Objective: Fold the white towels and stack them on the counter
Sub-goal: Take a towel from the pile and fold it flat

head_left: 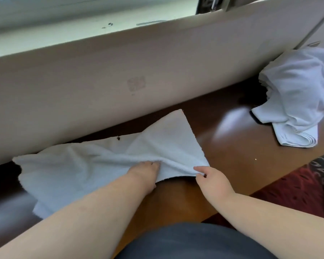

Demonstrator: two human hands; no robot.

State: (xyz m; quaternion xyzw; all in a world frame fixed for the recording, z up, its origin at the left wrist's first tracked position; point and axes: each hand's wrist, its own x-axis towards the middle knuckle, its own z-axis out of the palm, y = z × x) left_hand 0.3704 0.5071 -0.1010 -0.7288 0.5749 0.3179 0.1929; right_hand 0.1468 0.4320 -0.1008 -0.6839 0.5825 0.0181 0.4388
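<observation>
the fingers (199, 170) of the right hand (212, 181) are pinched shut on the near edge of the towel (86, 165), lifting that edge a little off the counter (232, 146) so a dark gap shows beneath it. just to the left, the left hand (145, 173) lies palm down on the same towel, its fingers curled into a raised fold of cloth; whether they truly grip it or only press it cannot be told. the two hands are near each other but apart. both forearms are bare and reach in from the bottom edge. the towel is white, spread across the brown wood counter, rumpled through its middle, with its far right corner lying flat and pointing toward the wall (120, 75); its far edge runs close along the foot of that wall and its left part reaches toward the left edge of the view. well apart from it, at the far right of the counter, sits a loose pile (297, 94) of white towels, unfolded and heaped, some layered edges hanging at its near side. a windowsill (64, 34) tops the wall.
</observation>
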